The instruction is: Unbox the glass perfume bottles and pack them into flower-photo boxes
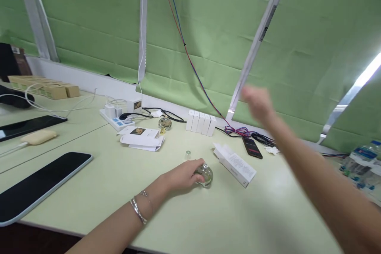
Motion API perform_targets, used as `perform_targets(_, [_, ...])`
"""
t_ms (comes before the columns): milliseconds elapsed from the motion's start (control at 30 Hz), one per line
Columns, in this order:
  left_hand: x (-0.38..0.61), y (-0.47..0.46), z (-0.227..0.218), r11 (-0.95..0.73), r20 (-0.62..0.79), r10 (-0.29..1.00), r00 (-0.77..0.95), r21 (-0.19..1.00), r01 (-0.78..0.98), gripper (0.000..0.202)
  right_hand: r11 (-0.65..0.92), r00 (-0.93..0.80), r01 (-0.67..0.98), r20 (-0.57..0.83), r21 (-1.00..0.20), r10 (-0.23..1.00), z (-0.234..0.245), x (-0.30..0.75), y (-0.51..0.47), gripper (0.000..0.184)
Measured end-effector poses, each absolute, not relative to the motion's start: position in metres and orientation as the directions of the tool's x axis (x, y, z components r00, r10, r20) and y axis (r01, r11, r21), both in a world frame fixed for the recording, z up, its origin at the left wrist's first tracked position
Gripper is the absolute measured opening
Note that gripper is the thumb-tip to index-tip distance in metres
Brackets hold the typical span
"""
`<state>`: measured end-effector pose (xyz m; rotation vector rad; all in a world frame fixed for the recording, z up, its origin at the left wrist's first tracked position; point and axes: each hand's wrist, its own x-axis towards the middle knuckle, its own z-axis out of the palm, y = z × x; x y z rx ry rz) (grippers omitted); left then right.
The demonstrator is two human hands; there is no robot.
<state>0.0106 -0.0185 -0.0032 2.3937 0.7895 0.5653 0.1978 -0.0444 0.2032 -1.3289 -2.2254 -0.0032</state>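
Note:
My left hand (187, 174) is closed around a round glass perfume bottle (206, 176) that rests on the table, its thumb and fingers gripping the bottle's left side. A spray nozzle shows at the bottle's top. Just behind that hand stands a small clear cap (188, 153). My right hand (258, 101) is raised above the table at the right, in front of the green blind, and smeared by motion; its fingers cannot be made out. To the right of the bottle lies an opened white carton (235, 166).
Another perfume bottle (165, 123) stands farther back, near a flattened white box (141, 139). Several white boxes (201, 123) line the wall. A power strip (116, 119), a phone (252, 147), a tablet (44, 186) and water bottles (361, 162) are around them.

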Motion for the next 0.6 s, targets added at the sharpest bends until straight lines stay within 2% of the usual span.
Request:
perform_targets(33, [0.011,-0.019,-0.003,-0.674,0.210,0.640,0.739,0.614,0.410,0.010,0.491,-0.331,0.835,0.485,-0.249,0.809,0.228,0.208,-0.046,0.068])
perform_targets(100, [0.011,-0.021,-0.002,-0.672,0.212,0.650,0.729,0.609,0.422,0.015,0.408,-0.291,0.907,0.548,-0.101,0.784,0.257,0.224,-0.047,0.064])
perform_targets(167, [0.011,-0.021,-0.001,-0.666,0.213,0.668,0.713,0.598,0.446,0.023,0.335,-0.311,0.940,0.570,0.066,0.761,0.246,0.229,-0.048,0.069])
perform_targets(200, [0.011,-0.021,-0.001,-0.667,0.212,0.673,0.708,0.588,0.458,0.028,0.320,-0.341,0.937,0.553,0.138,0.760,0.227,0.228,-0.048,0.058])
perform_targets(233, [0.010,-0.019,-0.002,-0.672,0.215,0.674,0.707,0.576,0.466,0.031,0.337,-0.339,0.936,0.502,0.099,0.796,0.202,0.225,-0.046,0.045])
perform_targets(300, [0.006,-0.015,-0.003,-0.702,0.251,0.652,0.715,0.557,0.444,0.040,0.322,-0.252,0.937,0.384,-0.132,0.889,0.140,0.214,-0.039,0.023])
perform_targets(367, [-0.001,-0.008,-0.004,-0.733,0.344,0.636,0.691,0.549,0.401,0.046,0.316,-0.239,0.928,0.335,-0.198,0.911,0.082,0.203,-0.025,0.013])
perform_targets(467, [-0.015,0.006,-0.005,-0.670,0.459,0.739,0.493,0.579,0.464,0.041,0.354,-0.283,0.897,0.270,-0.266,0.920,0.021,0.189,-0.002,0.007])
perform_targets(533, [-0.023,0.014,-0.006,-0.578,0.427,0.816,0.390,0.580,0.574,0.039,0.363,-0.296,0.877,0.240,-0.316,0.924,-0.001,0.184,0.010,0.009])
perform_targets(600, [-0.026,0.021,-0.007,-0.555,0.342,0.832,0.437,0.512,0.656,0.037,0.364,-0.302,0.855,0.217,-0.368,0.928,-0.012,0.182,0.019,0.008])
